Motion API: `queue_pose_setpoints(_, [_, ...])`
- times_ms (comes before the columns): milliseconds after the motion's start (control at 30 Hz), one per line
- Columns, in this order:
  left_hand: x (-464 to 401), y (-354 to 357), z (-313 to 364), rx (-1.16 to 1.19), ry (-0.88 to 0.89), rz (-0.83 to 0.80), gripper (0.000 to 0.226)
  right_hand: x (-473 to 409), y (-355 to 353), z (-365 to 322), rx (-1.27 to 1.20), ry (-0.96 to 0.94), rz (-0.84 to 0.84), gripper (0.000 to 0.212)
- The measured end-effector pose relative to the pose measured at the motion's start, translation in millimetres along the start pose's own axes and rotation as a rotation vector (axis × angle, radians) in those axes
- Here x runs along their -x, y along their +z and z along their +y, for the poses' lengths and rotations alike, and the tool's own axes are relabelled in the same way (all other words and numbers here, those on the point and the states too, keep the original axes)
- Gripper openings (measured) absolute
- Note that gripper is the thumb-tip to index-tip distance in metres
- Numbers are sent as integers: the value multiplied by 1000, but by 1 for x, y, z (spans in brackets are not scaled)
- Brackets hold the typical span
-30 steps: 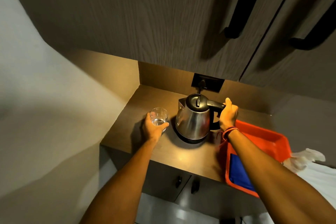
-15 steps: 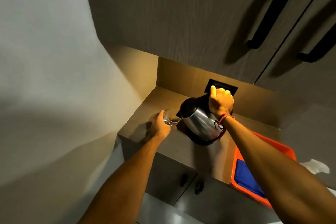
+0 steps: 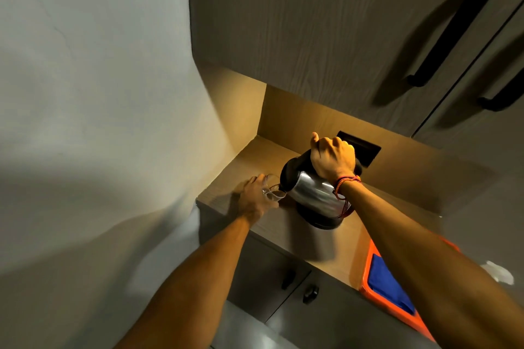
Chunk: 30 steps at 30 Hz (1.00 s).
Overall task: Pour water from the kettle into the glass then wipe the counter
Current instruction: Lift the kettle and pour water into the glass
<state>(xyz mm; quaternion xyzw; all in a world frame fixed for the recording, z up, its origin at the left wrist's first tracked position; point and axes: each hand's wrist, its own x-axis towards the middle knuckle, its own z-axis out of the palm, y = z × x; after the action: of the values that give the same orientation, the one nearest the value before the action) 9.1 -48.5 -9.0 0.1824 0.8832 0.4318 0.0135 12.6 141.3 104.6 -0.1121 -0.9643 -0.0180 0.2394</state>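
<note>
A steel kettle (image 3: 312, 193) with a black lid is tilted to the left above its black base (image 3: 320, 221), its spout over the rim of a clear glass (image 3: 272, 191). My right hand (image 3: 331, 159) grips the kettle's handle from above. My left hand (image 3: 255, 198) is wrapped around the glass, which stands on the wooden counter (image 3: 283, 232) near its left edge. My fingers hide most of the glass. A folded blue cloth (image 3: 388, 286) lies in an orange tray (image 3: 368, 263) at the right.
A wall closes the counter's left side. Overhead cabinets with long black handles (image 3: 450, 31) hang just above. A black socket plate (image 3: 363, 150) sits on the back wall behind the kettle. Lower cupboard doors with black knobs (image 3: 309, 292) are under the counter.
My right hand lifted the kettle off its base and tipped it left toward the glass. The glass stayed on the counter in my left hand. My view swung left and closer.
</note>
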Motion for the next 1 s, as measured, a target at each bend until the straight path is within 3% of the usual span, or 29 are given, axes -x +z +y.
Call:
queue_pose_setpoints(533, [8, 3, 2, -14, 28, -9, 68, 2, -9, -2, 123, -165, 89, 59])
queue_pose_setpoints(1000, [8, 14, 8, 39, -87, 1, 69, -1, -10, -2, 172, -272, 86, 61])
